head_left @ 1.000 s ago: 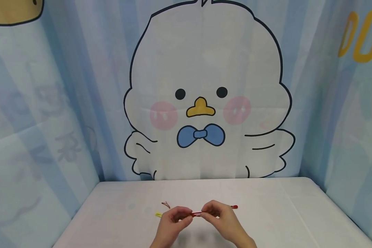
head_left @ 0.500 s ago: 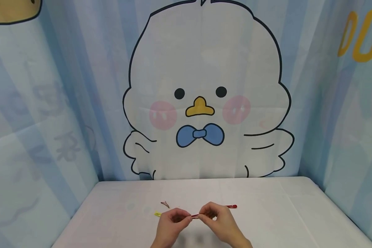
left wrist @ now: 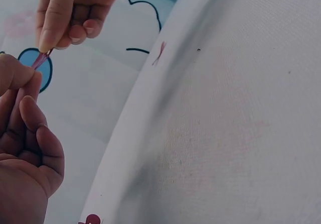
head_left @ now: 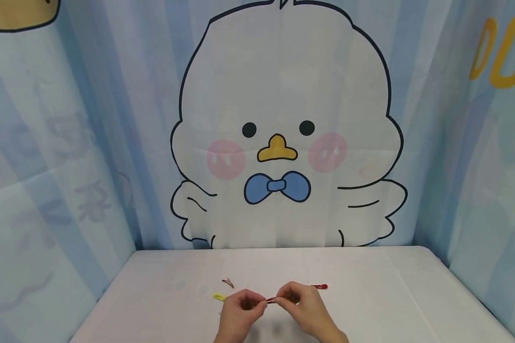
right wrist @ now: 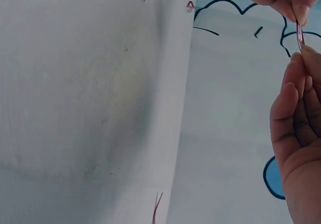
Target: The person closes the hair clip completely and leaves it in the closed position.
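Observation:
Between my two hands, above the white table, stretches a slim dark red hair clip (head_left: 271,300). My left hand (head_left: 239,312) pinches one end between thumb and forefinger. The other end is pinched by my right hand (head_left: 304,307), fingertips a short gap away. In the left wrist view the clip (left wrist: 41,59) looks pinkish and narrow, its ends hidden under the fingertips; the right wrist view shows the clip's (right wrist: 300,35) thin, shiny strips. The other fingers of both hands are loosely curled.
A yellow clip (head_left: 219,297) lies beside my left hand, with a brownish V-shaped clip (head_left: 228,283) farther back. Behind my right hand lies a red clip (head_left: 322,287). A red flower-shaped piece (left wrist: 92,219) shows low in the left wrist view. A printed curtain (head_left: 283,219) borders the table (head_left: 369,276).
Both hands have sunk slightly, and the right has shifted a little to the left, so more of the red clip behind it shows. Both still pinch the held hair clip.

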Motion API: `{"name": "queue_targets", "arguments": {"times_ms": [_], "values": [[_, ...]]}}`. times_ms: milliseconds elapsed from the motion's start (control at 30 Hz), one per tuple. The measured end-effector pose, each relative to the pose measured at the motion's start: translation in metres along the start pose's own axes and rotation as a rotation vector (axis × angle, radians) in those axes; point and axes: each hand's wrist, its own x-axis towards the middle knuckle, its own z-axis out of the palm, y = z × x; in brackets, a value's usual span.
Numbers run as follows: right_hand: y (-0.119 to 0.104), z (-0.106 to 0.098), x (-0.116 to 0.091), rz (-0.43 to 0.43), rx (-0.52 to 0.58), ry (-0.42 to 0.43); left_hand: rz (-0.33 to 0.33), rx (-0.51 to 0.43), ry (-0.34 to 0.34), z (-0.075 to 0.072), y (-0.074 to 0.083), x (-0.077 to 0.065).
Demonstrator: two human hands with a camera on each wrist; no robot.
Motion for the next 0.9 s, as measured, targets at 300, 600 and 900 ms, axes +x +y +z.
{"name": "queue_targets", "arguments": {"times_ms": [300, 600, 900], "values": [[0.0020, 0.0012, -0.0019, -0.247, -0.080, 0.010, -0.055, -0.033, -0.016, -0.0022, 0.0022, 0.0022], [0.0050, 0.0017, -0.0029, -0.260, -0.131, 0.008, -0.026, -0.048, -0.049, -0.0013, -0.0017, 0.0022], [0.0032, -0.0018, 0.0003, -0.251, -0.157, 0.026, 0.019, -0.030, -0.085, -0.0074, -0.0028, 0.0050]]}}
